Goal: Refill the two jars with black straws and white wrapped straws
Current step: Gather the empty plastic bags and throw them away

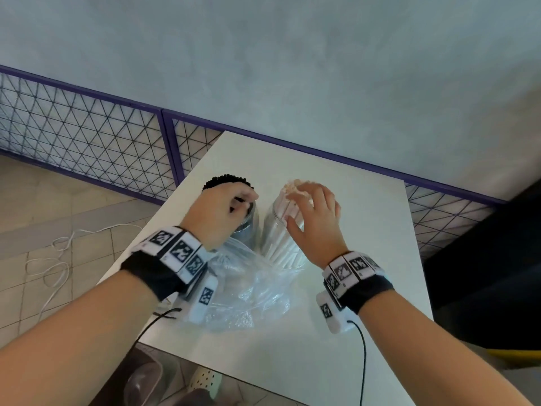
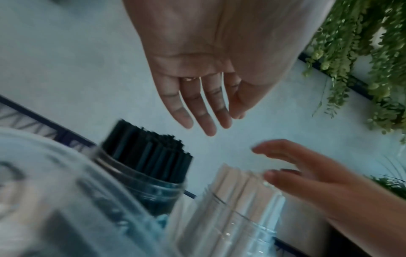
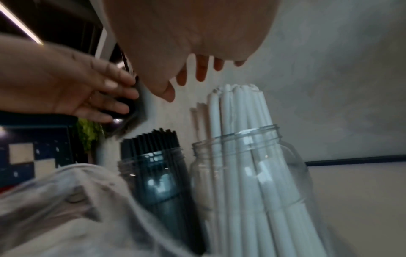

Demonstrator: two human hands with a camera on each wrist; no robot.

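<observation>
Two clear jars stand side by side on the white table (image 1: 366, 230). The left jar (image 1: 248, 227) is packed with black straws (image 1: 225, 179), the right jar (image 1: 275, 232) with white wrapped straws (image 1: 292, 187). My left hand (image 1: 225, 206) hovers just over the black straws (image 2: 149, 153) with straight fingers (image 2: 197, 111) and holds nothing. Above the white straws (image 3: 237, 107), my right hand (image 1: 313, 212) is spread, its fingers (image 3: 202, 69) loose and holding nothing. Whether either hand touches the straw tips I cannot tell.
A crumpled clear plastic bag (image 1: 248, 285) lies on the table right in front of the jars. A purple-framed wire mesh fence (image 1: 87, 136) runs behind the table. White cables (image 1: 58, 259) lie on the floor at left. The table's near edge (image 1: 234, 373) is close.
</observation>
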